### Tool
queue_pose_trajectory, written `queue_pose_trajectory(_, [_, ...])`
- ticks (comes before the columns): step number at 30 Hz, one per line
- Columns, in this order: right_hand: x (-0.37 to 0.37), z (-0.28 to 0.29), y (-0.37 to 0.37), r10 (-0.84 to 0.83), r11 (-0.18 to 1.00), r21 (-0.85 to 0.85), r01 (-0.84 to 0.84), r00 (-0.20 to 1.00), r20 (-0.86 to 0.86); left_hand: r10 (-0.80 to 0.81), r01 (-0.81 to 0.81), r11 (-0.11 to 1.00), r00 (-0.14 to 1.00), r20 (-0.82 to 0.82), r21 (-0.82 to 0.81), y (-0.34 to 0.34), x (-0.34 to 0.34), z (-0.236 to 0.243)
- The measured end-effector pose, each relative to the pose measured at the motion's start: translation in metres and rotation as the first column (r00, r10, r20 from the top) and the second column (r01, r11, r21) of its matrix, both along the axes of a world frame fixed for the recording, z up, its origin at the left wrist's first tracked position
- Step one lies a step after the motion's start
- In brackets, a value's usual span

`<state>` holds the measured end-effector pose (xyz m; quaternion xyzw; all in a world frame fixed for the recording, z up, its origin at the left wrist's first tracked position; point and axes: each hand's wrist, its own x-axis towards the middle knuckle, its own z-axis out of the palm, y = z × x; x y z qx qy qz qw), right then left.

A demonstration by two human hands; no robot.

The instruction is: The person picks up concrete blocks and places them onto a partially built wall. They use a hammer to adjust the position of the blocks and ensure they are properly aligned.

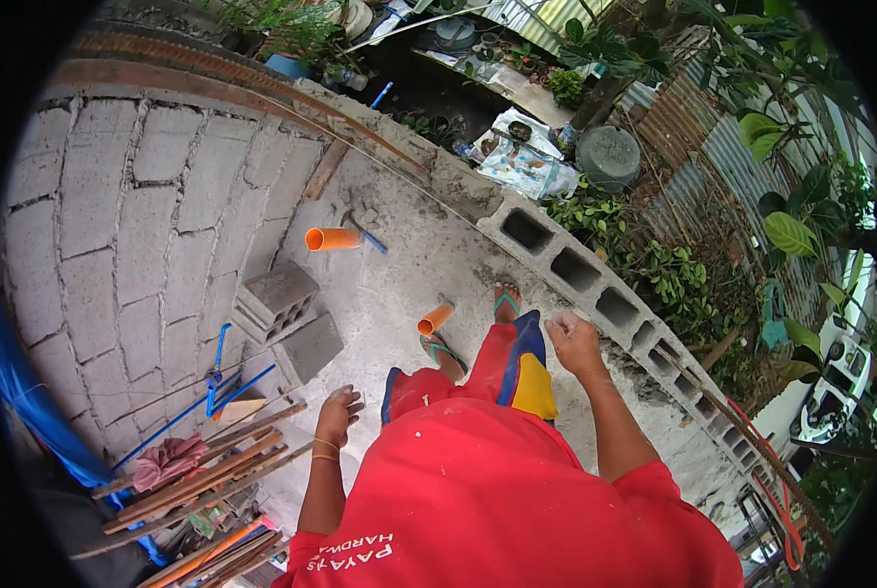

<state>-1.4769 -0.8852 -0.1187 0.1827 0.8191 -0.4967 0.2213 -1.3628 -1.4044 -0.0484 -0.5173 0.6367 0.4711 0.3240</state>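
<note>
My left hand (341, 416) hangs left of my red shirt, fingers loosely curled and apart, holding nothing. My right hand (572, 339) is closed with its fingertips drawn together beside the row of hollow concrete blocks (578, 276); I cannot make out whether anything is in it. Between my sandaled feet and the block wall stand two orange pipe pieces (333, 238), the smaller one (436, 318) beside my left foot. A hammer-like tool with a blue handle (368, 235) lies by the larger pipe. Loose grey blocks (277, 304) are stacked at the left.
A mortared block wall (149, 255) rises at the left. Wood planks (198, 480), thin blue pipes (213, 387) and a blue tarp (37, 412) are at lower left. Beyond the blocks are plants, corrugated sheets (683, 118), a grey tub (607, 157) and a white vehicle (835, 382) at far right.
</note>
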Motion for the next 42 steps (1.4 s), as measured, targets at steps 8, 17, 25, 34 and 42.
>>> queue_pose_trajectory(8, [-0.034,0.061,0.057,-0.091,0.926,0.339,0.165,0.970,-0.225,0.275,-0.128,0.840,0.938,-0.210,0.526,0.089,-0.115,-0.115])
queue_pose_trajectory(17, [-0.013,0.047,0.066,0.068,0.902,0.431,0.016,0.981,-0.180,0.437,-0.283,0.876,0.807,-0.398,0.389,0.256,-0.212,-0.295])
queue_pose_trajectory(25, [-0.040,-0.008,0.088,0.125,0.913,0.405,-0.039,0.974,-0.187,0.676,-0.526,0.736,0.603,-0.423,0.426,0.325,-0.251,-0.356])
queue_pose_trajectory(34, [-0.045,-0.033,0.089,0.115,0.942,0.332,-0.043,0.973,-0.200,0.526,-0.448,0.849,0.662,-0.533,0.281,0.375,-0.193,-0.356])
queue_pose_trajectory(42, [-0.048,-0.041,0.104,0.078,0.941,0.339,-0.007,0.977,-0.199,0.638,-0.485,0.755,0.699,-0.323,0.441,0.432,-0.134,-0.356])
